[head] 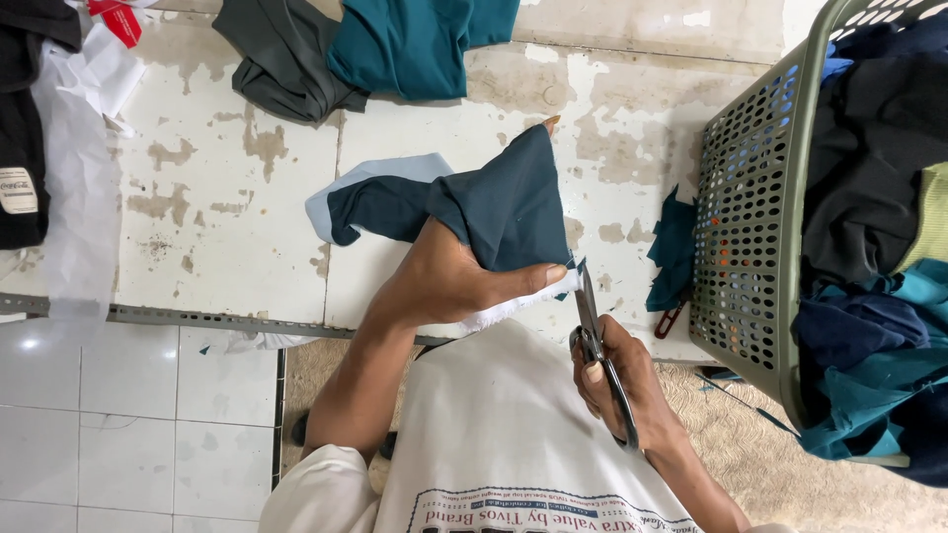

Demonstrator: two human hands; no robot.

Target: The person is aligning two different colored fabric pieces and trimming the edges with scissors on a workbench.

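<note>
My left hand [449,276] grips a dark teal piece of cloth [494,202] with a white lining, holding it over the worn white table [227,197]. Its thumb presses the cloth's white lower edge. My right hand [617,380] holds metal scissors [592,331] by the handles, blades pointing up at the cloth's right edge beside my left thumb. A fingertip pokes out past the cloth's top corner.
A grey-green perforated laundry basket [755,217] full of dark and teal garments stands at the right. Teal and grey clothes [365,49] lie at the table's far edge. White fabric and a black garment [25,128] are at the left. A teal scrap lies next to the basket.
</note>
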